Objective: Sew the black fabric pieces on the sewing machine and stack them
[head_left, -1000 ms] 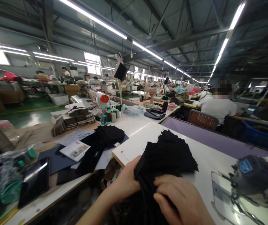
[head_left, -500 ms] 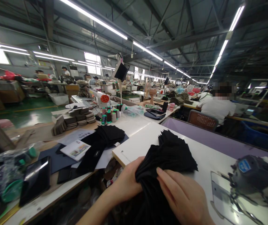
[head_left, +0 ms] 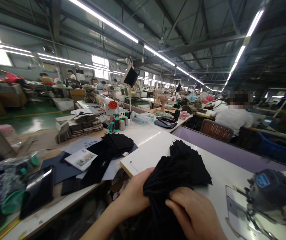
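A thick bundle of black fabric pieces (head_left: 182, 166) lies over the near edge of the white table (head_left: 147, 146) and hangs down toward me. My left hand (head_left: 139, 188) is closed around the bundle's left side, with its fingers hidden under the cloth. On the right, my right hand (head_left: 190, 206) pinches the fabric, thumb below and fingers bent above. The layers fan out at the far end. A sewing machine (head_left: 270, 193) stands to the right of my right hand.
At left, a side table carries another black fabric stack (head_left: 119, 143), a booklet (head_left: 81, 159), a dark tablet (head_left: 38, 190) and grey-brown cut pieces (head_left: 83, 125). Thread spools (head_left: 117, 124) stand farther back. A person in white (head_left: 234, 116) sits beyond the purple panel (head_left: 212, 143).
My right hand has shifted slightly down, and its fingers have gone from nearly straight to bent in a pinch on the cloth. My left hand keeps its hold.
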`<state>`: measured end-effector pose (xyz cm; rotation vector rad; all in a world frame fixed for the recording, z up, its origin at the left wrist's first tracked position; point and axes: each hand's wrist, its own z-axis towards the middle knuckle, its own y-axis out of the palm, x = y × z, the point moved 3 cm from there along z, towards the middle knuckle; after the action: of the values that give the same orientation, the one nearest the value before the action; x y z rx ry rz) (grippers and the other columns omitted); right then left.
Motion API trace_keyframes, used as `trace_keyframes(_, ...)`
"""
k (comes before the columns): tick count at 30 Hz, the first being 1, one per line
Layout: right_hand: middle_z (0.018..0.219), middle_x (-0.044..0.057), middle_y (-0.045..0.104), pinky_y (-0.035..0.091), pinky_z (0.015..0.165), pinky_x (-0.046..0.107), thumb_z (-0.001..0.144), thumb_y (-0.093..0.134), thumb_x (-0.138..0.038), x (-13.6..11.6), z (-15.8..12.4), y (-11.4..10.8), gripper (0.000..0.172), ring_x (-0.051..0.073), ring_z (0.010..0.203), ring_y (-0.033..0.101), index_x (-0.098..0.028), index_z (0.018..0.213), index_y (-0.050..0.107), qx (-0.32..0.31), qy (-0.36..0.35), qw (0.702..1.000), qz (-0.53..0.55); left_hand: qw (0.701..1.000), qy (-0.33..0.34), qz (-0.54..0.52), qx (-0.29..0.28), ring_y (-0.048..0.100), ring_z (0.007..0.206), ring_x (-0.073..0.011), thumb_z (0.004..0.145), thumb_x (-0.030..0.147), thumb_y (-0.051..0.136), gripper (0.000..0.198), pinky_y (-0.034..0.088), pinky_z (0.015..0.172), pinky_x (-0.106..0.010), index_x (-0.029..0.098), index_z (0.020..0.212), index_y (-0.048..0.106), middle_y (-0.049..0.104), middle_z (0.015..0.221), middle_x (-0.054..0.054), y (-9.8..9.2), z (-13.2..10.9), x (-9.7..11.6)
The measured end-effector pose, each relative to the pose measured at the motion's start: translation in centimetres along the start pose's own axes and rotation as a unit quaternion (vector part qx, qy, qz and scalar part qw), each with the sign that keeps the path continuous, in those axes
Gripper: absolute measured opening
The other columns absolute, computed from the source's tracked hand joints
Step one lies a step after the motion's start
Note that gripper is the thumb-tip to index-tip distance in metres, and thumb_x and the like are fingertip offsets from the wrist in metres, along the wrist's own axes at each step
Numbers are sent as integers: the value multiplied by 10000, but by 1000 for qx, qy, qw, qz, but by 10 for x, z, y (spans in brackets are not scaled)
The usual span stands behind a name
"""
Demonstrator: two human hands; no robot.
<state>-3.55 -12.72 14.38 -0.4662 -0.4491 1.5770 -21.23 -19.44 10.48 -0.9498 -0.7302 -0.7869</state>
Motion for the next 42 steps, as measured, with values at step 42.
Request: trace_keyframes(42, 673, -27, 686, 423, 468, 282, 1022, 404, -276, 3, -6, 12, 258, 130, 513, 629, -214, 951, 645, -5, 53, 989, -137, 999, 7, 49, 7, 663, 1086, -213, 819, 114, 634, 486, 514, 951, -301, 231, 1290, 609, 700, 1213, -58, 3, 2, -5)
